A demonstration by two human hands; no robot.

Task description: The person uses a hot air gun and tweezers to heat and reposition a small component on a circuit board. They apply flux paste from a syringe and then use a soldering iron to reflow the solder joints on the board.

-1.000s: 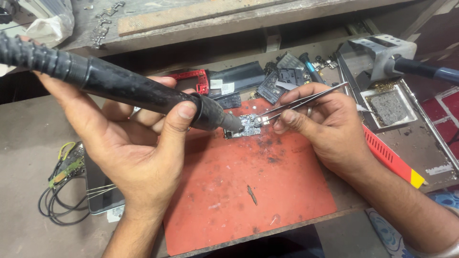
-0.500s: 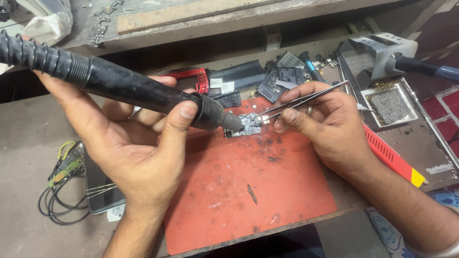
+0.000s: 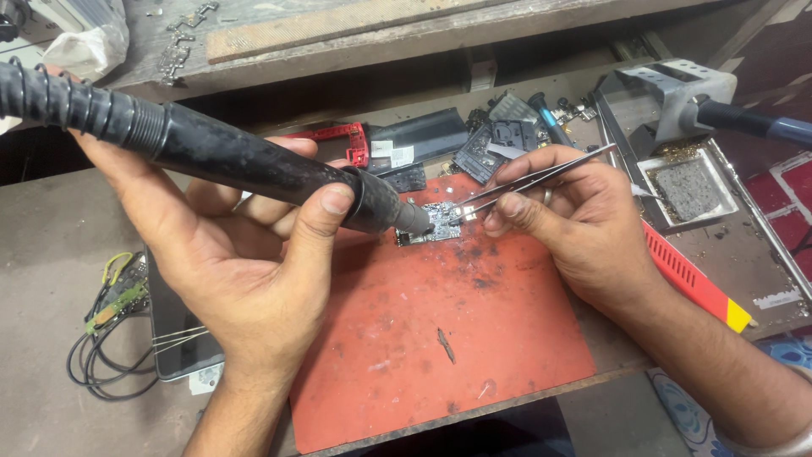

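The left hand [image 3: 237, 254] is wrapped around a thick black hot-air handpiece [image 3: 228, 161], thumb on top near the collar and fingers curled beneath, a closed grip on the barrel. The tool's long axis runs from upper left, where its ribbed hose enters the view, down to the right, and its narrow metal nozzle [image 3: 414, 222] points at the small circuit board [image 3: 433, 222], ending at the board's left edge. Whether the tip actually touches the board cannot be made out from this angle.

The right hand [image 3: 575, 224] pinches a pair of slim metal tweezers [image 3: 533, 179] between thumb and forefinger, its grip closed on them. The tweezers lie along a shallow diagonal, their back end up and to the right above the knuckles, their points aimed down-left onto the right side of the board. The board itself lies flat near the far edge of a stained red work mat [image 3: 440, 338] on the counter [image 3: 51, 245].

Behind the mat are dark phone parts and a red frame [image 3: 342, 135]. To the right stand a soldering iron holder [image 3: 677, 97] with a sponge tray [image 3: 681, 190]. At the left, a dark phone [image 3: 178, 338] lies beside looped wires [image 3: 106, 355].
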